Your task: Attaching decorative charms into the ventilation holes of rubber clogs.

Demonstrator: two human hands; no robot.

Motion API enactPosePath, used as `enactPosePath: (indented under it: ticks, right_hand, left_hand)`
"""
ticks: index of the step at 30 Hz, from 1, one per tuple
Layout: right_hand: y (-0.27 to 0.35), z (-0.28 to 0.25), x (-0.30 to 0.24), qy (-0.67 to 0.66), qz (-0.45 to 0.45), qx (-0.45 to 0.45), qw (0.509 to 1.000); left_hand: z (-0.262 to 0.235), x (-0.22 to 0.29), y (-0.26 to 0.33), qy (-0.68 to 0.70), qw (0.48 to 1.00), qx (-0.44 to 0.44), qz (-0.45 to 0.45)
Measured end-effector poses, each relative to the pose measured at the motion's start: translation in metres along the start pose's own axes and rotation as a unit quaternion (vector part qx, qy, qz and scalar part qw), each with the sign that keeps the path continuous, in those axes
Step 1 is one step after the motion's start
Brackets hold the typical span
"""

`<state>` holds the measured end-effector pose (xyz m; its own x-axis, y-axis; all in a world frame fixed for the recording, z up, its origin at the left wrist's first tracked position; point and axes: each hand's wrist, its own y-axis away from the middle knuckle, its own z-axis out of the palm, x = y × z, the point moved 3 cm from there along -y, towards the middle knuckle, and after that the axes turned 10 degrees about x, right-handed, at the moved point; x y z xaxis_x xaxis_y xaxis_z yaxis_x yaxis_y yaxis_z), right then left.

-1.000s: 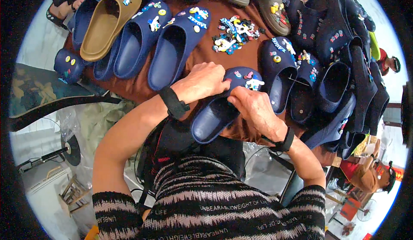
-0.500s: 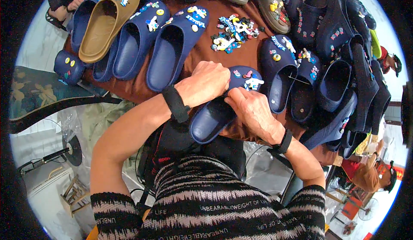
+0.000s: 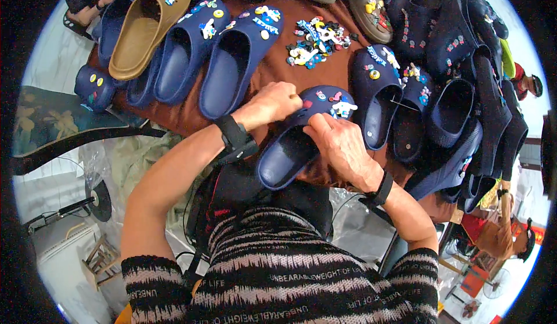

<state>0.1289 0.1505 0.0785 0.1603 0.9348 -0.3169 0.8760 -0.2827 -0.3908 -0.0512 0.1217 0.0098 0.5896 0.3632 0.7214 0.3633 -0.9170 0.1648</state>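
- Left hand (image 3: pixel 275 104) had drawn slightly left from its earlier place; its fingers were curled in beside the far left edge of the blue slipper (image 3: pixel 288 154), and whether they gripped anything small could not be told.
- Right hand (image 3: pixel 342 147) had hardly moved; it was bent over the right side of the slipper's opening, thumb and fingers apparently pinching the rim.
- That slipper lay near the middle of the near edge of the counter (image 3: pixel 337 75), toe far and heel near, in almost the same spot as before.
- With the left hand shifted, a small pink patch, perhaps a charm, showed more plainly at the upper's left edge; the white charm (image 3: pixel 343 109) and its neighbours sat as before. This suggested attention was on that left edge, with the right hand steadying the slipper.
- Beyond it, the heap of loose charms (image 3: pixel 316 42) looked unchanged.
- As for writing, pale capital letters ran across the striped shirt (image 3: pixel 278 266), and a blue lettered charm (image 3: pixel 376 56) was fixed on the slipper just to the right. No brand mark could be made out on the slipper in hand.
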Motion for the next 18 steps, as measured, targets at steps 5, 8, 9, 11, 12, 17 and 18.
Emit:
enactPosePath:
  ticks: [5,8,9,11,12,17,18]
  right_hand:
    - [-0.002,0.003,0.003,0.000,0.020,-0.006,1.000]
    - [0.000,-0.001,0.006,-0.036,0.050,-0.003,0.998]
    - [0.000,-0.002,0.006,-0.043,0.076,-0.012,0.996]
    - [0.004,0.001,0.009,-0.050,0.068,0.009,0.996]
    - [0.005,0.002,0.010,-0.056,0.063,0.030,0.996]
    - [0.009,0.004,0.010,-0.058,0.060,0.063,0.994]
    - [0.009,0.004,0.009,-0.054,0.051,0.070,0.995]
  left_hand:
    - [0.000,-0.025,0.013,0.220,0.970,-0.005,-0.104]
    - [-0.015,-0.009,0.029,0.060,0.978,0.185,0.083]
    - [-0.013,-0.007,0.036,0.060,0.972,0.198,0.116]
    - [-0.011,0.001,0.053,0.046,0.957,0.215,0.188]
    - [-0.006,0.000,0.054,0.014,0.951,0.211,0.226]
    - [-0.006,0.001,0.060,-0.008,0.926,0.232,0.297]
    - [-0.006,0.001,0.060,-0.008,0.926,0.232,0.298]
